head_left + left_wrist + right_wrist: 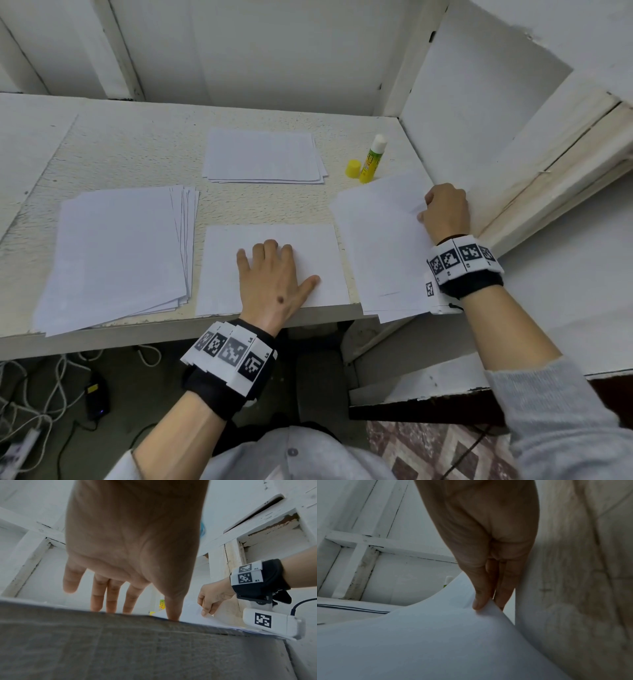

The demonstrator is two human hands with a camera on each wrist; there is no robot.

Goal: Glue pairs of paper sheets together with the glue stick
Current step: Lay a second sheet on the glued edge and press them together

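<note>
Where white walls meet, paper stacks (pixel 116 253) cover desk (pixel 137 150).

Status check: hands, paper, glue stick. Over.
Left hand flat on centre sheet. Right hand pinching top sheet off right stack. Glue stick uncapped, upright, cap beside. Path clear.

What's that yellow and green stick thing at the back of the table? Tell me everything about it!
That is the glue stick. Its tube looks like plastic, yellow with a green label and red print too small to read. It stands upright, leaning slightly, with its white glue tip bare at the top. Its yellow cap is off and stands right beside it on the table. No hand touches it. The lifted sheet's corner hides its base.
</note>
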